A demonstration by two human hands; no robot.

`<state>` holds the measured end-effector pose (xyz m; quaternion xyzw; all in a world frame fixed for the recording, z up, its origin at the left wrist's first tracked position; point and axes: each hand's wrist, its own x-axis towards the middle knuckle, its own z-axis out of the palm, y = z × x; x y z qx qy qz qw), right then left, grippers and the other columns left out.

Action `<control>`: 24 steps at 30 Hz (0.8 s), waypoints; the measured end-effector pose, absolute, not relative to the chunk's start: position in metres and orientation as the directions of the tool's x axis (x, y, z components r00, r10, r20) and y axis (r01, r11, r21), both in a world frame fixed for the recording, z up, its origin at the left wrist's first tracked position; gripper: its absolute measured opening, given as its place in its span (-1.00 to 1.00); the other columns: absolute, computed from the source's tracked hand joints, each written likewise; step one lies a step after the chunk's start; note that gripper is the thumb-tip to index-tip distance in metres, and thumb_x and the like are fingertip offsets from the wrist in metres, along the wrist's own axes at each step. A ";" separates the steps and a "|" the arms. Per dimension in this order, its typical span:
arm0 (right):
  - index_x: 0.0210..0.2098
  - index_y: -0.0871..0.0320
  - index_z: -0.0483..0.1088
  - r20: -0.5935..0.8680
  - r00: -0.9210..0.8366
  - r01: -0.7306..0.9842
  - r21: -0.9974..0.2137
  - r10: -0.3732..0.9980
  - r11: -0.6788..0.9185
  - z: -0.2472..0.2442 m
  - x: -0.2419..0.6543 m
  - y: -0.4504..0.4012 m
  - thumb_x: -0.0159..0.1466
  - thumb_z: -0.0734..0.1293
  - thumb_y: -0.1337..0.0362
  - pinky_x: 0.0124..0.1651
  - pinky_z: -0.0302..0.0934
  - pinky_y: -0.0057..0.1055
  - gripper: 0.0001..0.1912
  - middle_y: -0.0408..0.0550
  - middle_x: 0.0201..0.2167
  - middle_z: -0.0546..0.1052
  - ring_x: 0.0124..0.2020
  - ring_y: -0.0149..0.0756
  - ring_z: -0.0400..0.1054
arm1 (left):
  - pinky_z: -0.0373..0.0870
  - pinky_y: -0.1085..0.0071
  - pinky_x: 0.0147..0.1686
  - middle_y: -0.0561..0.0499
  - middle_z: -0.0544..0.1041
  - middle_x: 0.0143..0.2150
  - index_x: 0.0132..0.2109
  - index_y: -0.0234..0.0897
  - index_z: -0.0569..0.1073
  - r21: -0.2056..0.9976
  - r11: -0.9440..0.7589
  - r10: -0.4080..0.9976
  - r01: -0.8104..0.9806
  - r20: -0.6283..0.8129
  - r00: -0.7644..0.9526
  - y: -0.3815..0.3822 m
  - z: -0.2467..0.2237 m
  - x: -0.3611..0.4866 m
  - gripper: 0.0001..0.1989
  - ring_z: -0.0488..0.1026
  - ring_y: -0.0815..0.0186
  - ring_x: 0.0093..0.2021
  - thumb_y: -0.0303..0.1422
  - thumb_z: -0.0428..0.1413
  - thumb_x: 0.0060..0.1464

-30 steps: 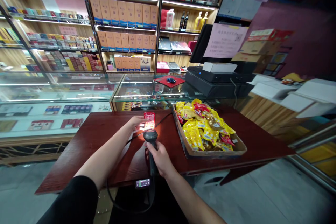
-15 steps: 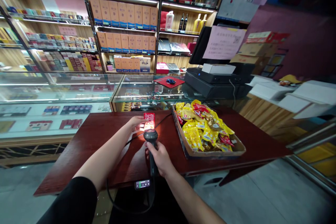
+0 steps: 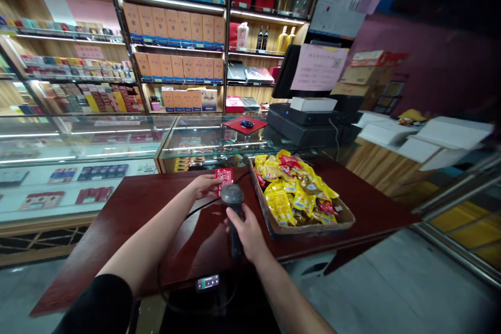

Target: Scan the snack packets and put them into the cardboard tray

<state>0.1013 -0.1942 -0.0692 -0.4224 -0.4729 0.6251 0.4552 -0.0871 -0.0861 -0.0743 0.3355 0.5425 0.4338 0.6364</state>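
My left hand [image 3: 206,187] grips the left edge of a small red packet [image 3: 224,177] above the dark red table [image 3: 141,209]. In my right hand [image 3: 247,230] is a black barcode scanner [image 3: 232,195], its head up against the lower part of the packet in view, hiding that part. No light shows on the packet. A black cable runs from beside the scanner across the table. To the right, an open cardboard box [image 3: 313,228] holds several yellow, red and gold snack packets [image 3: 279,203].
Behind the table stands a glass counter [image 3: 195,138] with a mouse [image 3: 247,123] on a red mat and a monitor [image 3: 287,70]. A lit phone [image 3: 207,282] lies below the table's front edge. Stocked shelves line the back.
The red light on the packet has gone out. The scanner has shifted slightly right and its head has risen towards the packet. The view has moved a little, shifting the surroundings left.
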 end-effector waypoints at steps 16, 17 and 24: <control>-0.32 0.17 0.37 0.083 0.076 -0.131 -0.987 0.994 0.093 0.040 0.284 -0.074 0.00 0.48 0.25 -0.59 0.19 -0.51 -0.71 -0.19 -0.57 0.44 -0.58 -0.41 0.32 | 0.49 0.36 -0.34 -0.10 0.58 -0.30 -0.23 -0.37 0.48 0.978 0.205 0.942 -0.028 -0.189 0.278 0.004 0.033 0.108 -0.61 0.52 0.31 -0.38 -0.29 0.38 -0.21; -0.34 0.17 0.37 0.059 0.087 -0.140 -0.988 0.994 0.071 0.040 0.290 -0.067 0.00 0.48 0.26 -0.60 0.17 -0.52 -0.72 -0.20 -0.59 0.43 -0.59 -0.42 0.31 | 0.46 0.38 -0.36 -0.08 0.58 -0.33 -0.25 -0.37 0.48 0.987 0.153 0.960 0.044 -0.159 0.230 0.012 0.032 0.115 -0.60 0.51 0.32 -0.39 -0.26 0.39 -0.23; -0.39 0.21 0.35 -0.091 0.100 -0.187 -0.980 0.991 -0.071 0.017 0.302 -0.027 0.02 0.48 0.29 -0.62 0.17 -0.54 -0.75 -0.19 -0.66 0.40 -0.63 -0.43 0.30 | 0.34 0.42 -0.24 -0.12 0.58 -0.24 -0.06 -0.34 0.45 0.910 -0.004 0.998 0.414 0.032 -0.060 0.054 0.001 0.134 -0.38 0.50 0.16 -0.17 -0.18 0.39 -0.30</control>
